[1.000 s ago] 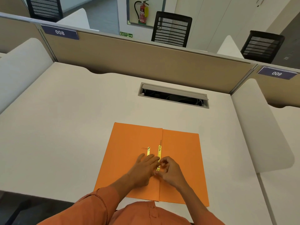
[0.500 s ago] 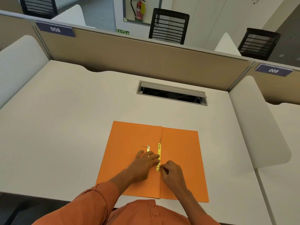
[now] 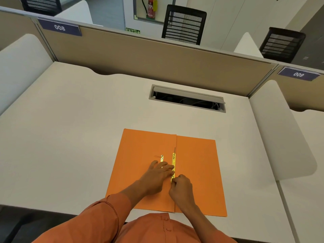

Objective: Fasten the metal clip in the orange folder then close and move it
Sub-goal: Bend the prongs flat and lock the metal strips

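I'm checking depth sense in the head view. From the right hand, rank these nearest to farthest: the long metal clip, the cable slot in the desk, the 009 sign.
1. Long metal clip: at the right hand's fingertips, along the folder's spine.
2. Cable slot: mid-desk, beyond the folder.
3. 009 sign: on the partition, far right.

White desk (image 3: 70, 128), beige partition (image 3: 157, 57) (mesh chairs (image 3: 184, 25) behind)
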A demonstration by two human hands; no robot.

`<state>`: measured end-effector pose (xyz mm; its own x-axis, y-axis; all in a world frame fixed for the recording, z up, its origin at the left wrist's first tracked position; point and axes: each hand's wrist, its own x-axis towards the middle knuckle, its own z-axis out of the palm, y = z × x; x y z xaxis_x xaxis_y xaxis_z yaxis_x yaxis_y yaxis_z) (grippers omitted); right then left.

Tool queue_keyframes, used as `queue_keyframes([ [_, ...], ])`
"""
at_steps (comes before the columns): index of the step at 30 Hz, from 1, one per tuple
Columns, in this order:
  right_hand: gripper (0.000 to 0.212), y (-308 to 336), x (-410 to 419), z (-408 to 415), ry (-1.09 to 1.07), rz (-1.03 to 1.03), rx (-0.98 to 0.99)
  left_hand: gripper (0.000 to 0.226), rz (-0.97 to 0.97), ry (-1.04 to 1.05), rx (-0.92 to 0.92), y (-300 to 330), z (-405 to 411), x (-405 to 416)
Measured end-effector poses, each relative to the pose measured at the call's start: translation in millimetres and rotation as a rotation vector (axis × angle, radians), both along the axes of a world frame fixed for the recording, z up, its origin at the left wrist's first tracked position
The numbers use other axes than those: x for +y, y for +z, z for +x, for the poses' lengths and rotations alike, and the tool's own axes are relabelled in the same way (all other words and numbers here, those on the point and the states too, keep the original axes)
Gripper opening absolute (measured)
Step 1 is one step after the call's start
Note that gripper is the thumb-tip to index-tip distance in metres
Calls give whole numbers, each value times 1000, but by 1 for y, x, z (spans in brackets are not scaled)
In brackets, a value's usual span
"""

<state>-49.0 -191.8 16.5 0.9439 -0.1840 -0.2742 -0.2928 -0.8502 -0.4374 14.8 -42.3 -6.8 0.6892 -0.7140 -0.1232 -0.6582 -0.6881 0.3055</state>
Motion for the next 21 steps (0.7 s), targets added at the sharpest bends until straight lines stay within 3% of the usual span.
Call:
queue_keyframes([
  [10,28,8,16,-4,-245,130,-31,59,2,16,11,2,-2,-1],
  [21,26,2,17,-20,-226,118,-22,61,16,29,35,5,-5,1],
])
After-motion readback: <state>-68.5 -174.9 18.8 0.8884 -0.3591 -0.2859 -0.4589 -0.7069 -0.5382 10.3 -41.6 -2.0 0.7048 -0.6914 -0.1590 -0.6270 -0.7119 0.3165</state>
